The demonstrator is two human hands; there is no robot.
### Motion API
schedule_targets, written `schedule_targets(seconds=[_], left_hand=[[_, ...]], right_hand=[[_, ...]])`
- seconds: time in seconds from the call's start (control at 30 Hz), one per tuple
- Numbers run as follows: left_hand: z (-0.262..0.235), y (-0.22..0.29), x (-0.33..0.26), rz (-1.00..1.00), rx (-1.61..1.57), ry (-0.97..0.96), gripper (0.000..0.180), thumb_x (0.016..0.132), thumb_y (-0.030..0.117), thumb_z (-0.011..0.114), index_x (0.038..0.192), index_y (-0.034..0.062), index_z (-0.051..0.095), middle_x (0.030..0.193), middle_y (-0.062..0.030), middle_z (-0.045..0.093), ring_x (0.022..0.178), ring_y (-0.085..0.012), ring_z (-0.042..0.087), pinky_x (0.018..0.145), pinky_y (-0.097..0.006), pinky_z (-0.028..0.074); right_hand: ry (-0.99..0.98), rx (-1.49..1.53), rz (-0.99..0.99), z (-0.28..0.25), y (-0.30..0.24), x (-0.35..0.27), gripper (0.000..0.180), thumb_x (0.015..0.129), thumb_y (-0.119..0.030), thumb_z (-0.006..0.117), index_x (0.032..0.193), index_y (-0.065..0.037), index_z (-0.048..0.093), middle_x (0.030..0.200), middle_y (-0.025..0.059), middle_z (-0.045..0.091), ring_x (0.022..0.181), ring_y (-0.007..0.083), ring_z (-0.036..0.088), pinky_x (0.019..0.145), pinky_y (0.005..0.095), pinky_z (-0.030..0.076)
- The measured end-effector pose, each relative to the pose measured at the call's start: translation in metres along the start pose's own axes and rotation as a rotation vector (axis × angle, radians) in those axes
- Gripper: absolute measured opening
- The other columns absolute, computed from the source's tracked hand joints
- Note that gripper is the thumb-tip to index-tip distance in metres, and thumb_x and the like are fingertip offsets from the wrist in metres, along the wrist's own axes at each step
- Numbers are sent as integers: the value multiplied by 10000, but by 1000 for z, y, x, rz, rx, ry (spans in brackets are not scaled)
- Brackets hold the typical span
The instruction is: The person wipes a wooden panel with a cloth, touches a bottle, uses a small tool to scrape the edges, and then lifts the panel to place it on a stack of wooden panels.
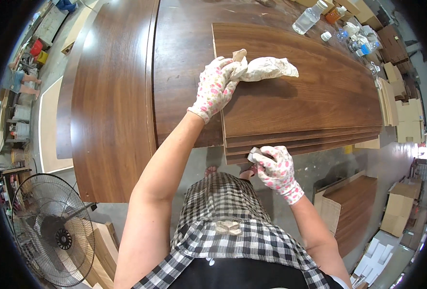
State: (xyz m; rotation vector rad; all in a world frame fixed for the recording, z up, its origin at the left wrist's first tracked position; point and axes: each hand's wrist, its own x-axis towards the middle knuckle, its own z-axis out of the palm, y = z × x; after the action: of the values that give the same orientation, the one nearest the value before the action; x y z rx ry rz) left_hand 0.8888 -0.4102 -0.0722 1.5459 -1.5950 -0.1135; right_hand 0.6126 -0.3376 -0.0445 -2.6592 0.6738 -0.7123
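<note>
My left hand (215,88), in a white glove with pink dots, is closed on a crumpled off-white cloth (270,69). The cloth lies over the top of a stack of brown wood-grain boards (310,103), near its left end. At the stack's near edge, my right hand (277,169), gloved the same way, pinches a small whitish block (255,153). The block is beside the lower boards' edges; whether it touches them I cannot tell. Several boards make up the stack, their near edges slightly stepped.
A large brown panel (110,106) lies to the left. At the back right stand a clear bottle (310,18), an orange-liquid bottle (335,14) and several small bottles. A floor fan (54,231) is at the lower left. Cardboard boxes (400,204) line the right; another person (20,82) is at far left.
</note>
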Motion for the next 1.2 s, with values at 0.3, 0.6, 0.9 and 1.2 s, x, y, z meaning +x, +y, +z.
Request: schedule_targets(seconds=[0.3, 0.6, 0.9, 1.2], left_hand=[[-3, 3, 2, 124, -21, 105, 303, 843, 146, 636, 1144, 117, 617, 1175, -118, 593, 1146, -358, 510, 982, -442, 410], [4, 3, 5, 136, -30, 65, 311, 873, 142, 610, 1183, 118, 610, 1218, -145, 573, 1172, -376, 492, 1002, -451, 384], [-21, 25, 22, 74, 215, -213, 321, 863, 136, 628, 1171, 53, 592, 1175, -158, 590, 1108, -360, 517, 952, -434, 413], [26, 55, 73, 220, 186, -248, 517, 687, 125, 724, 1177, 45, 580, 1195, -159, 549, 1100, -342, 503, 968, -404, 398]], right_hand=[[-26, -77, 25, 14, -16, 1, 407, 665, -122, 680, 1057, -233, 666, 1033, 22, 597, 848, 233, 560, 701, 380, 481], [79, -69, 94, 31, -38, 15, 356, 678, -151, 671, 1025, -234, 670, 999, 31, 576, 860, 240, 554, 742, 384, 481], [482, -338, 769, -20, 44, -58, 252, 714, -155, 636, 965, -141, 640, 891, 81, 544, 830, 262, 552, 706, 398, 495], [400, -356, 770, -15, 24, -37, 273, 714, -173, 656, 983, -139, 629, 892, 92, 532, 820, 267, 561, 685, 384, 507]])
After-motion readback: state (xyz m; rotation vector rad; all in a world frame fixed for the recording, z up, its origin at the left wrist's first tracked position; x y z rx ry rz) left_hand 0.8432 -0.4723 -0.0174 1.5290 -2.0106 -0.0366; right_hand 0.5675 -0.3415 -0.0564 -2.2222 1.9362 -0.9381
